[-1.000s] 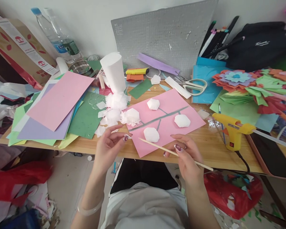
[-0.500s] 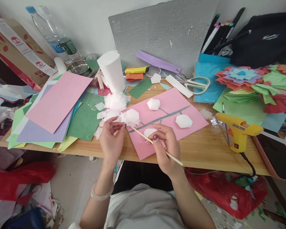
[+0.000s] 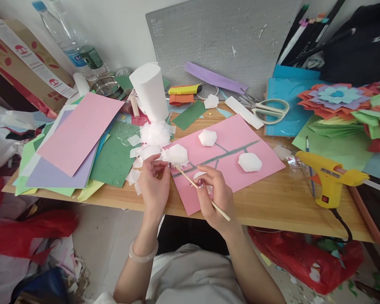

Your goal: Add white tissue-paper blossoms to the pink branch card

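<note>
Wooden table, stick against tissue flower

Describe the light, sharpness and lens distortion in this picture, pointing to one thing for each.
Head view: soft, even light, faint shadows; the white paper cone looks nearly washed out. Same view: sharp in the middle, where the left hand pinches a paper flower and the right hand grips the stick. The wide lens bows the table edge and tilts the bottles.
</note>
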